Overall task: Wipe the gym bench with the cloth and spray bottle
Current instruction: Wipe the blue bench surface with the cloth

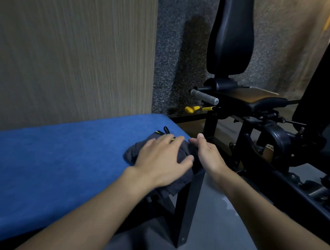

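Head view shows us the long blue padded surface of the gym bench, which runs from the lower left toward the middle, and near its far right end lies the dark grey crumpled cloth. We see the left hand lying flat on top of this cloth, with the fingers straight and spread and nothing gripped. We think a flat palm is used because it presses a wide part of the cloth against the padding and can push it along. One part of the cloth hangs over the near edge of the surface, so we judge that the wiping is now at the end of the bench. The right hand is just beside the cloth, past the corner of the surface, with the thumb up and the fingers relaxed and nearly straight. It holds nothing, and we cannot tell if its fingertips touch the cloth. Perhaps it waits there to catch or gather the hanging part. A small black loop with yellow marks shows beyond the left fingers; we cannot tell whether it belongs to the cloth. The spray bottle does not appear anywhere, so we cannot say whether the surface is wet. Behind the bench stands a black exercise machine with an upright back pad, a grey rubber handle and a yellow lever. On the left is a beige wood-grain wall panel.
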### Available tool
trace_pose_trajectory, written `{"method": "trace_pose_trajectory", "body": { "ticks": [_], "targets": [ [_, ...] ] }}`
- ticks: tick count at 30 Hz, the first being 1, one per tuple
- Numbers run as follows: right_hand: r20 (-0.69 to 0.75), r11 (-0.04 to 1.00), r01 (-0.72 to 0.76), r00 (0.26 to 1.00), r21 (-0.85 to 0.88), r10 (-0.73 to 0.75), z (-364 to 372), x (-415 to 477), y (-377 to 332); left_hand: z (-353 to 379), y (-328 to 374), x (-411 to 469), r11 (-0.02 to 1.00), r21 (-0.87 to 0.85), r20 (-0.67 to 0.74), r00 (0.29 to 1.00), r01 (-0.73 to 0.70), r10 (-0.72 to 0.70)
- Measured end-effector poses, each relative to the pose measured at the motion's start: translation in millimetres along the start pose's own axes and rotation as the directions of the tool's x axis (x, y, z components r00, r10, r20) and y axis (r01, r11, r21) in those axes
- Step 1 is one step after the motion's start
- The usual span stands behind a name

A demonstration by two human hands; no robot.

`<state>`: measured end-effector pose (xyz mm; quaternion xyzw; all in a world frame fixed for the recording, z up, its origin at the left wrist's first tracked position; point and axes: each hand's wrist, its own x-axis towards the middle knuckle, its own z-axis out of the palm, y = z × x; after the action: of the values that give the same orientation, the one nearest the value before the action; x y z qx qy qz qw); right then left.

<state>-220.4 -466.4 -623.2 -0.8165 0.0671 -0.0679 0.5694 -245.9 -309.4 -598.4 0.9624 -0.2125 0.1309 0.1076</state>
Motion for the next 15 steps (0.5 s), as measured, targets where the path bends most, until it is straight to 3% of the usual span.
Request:
{"method": "trace_pose_trajectory", "body": {
  "ticks": [3, 6, 11, 15],
  "targets": [
    [0.008, 0.997, -0.008, 1.0, 0.073, 0.007, 1, 5, -2, 17, 4, 7, 0.99, 0.138, 0.105, 0.993, 0.037, -0.052],
    [-0.042, 0.999, -0.014, 0.999, -0.032, 0.013, 7, 5, -2, 17, -4, 0, 0.988, 0.157, 0.083, 0.996, 0.015, -0.029],
    [-0.003, 0.989, 0.019, 1.0, -0.146, -0.019, 10, 4, -10, 5, -23, -24, 0.981, 0.193, 0.118, 0.993, -0.001, -0.022],
    [0.189, 0.929, 0.208, 0.97, -0.305, -0.155, 18, -9, -12, -13, -51, -62, 0.974, 0.227, 0.111, 0.993, 0.017, -0.044]
  ]
}}
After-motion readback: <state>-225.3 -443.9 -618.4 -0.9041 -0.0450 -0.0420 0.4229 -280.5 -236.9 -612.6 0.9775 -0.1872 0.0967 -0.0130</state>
